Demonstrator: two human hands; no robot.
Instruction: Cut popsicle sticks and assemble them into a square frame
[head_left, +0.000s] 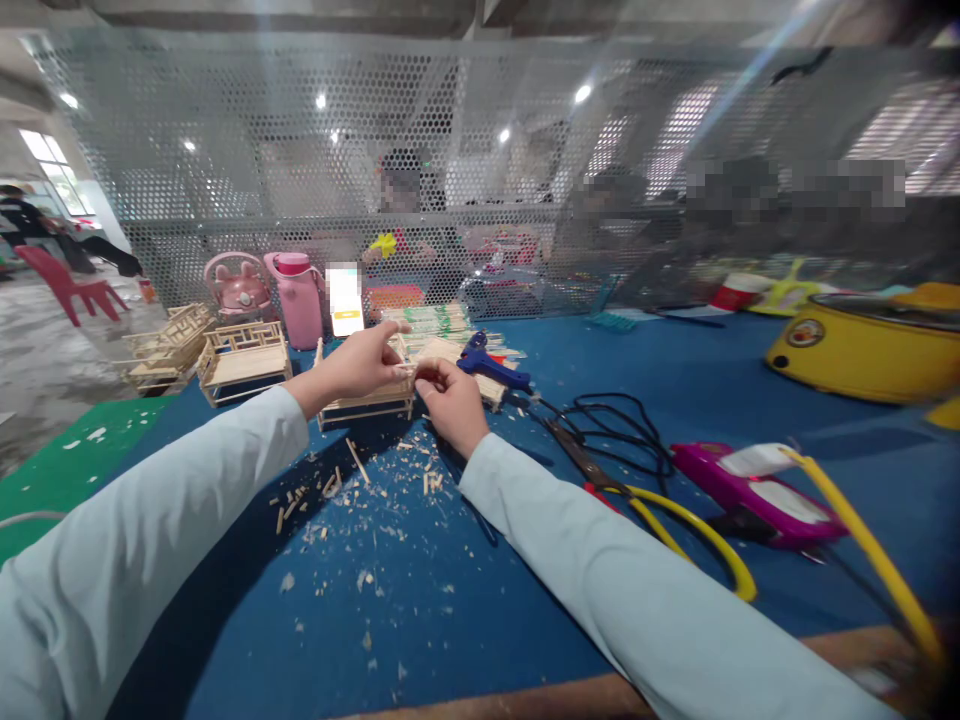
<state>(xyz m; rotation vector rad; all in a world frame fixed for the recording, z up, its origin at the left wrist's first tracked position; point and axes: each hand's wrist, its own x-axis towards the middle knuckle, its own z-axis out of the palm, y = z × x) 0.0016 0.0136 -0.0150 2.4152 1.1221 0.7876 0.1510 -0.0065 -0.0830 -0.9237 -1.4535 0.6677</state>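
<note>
"What sort of place is this?"

"A craft workshop, I'd say: little stick-built furniture (367, 403) and wood offcuts (281, 518) on a blue worktable (420, 650), with scissors (581, 457) and what looks like a glue gun (496, 373)."

"And the room itself?"

"Hall-like: a wet-looking grey floor (30, 365), a bare grey ceiling (300, 18), a long perforated metal screen (262, 140), and blurred people (403, 185) beyond it."

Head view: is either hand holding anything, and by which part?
Can't tell: right hand is at the right end of the wooden frame, left hand over its top; any grip is hidden.
</note>
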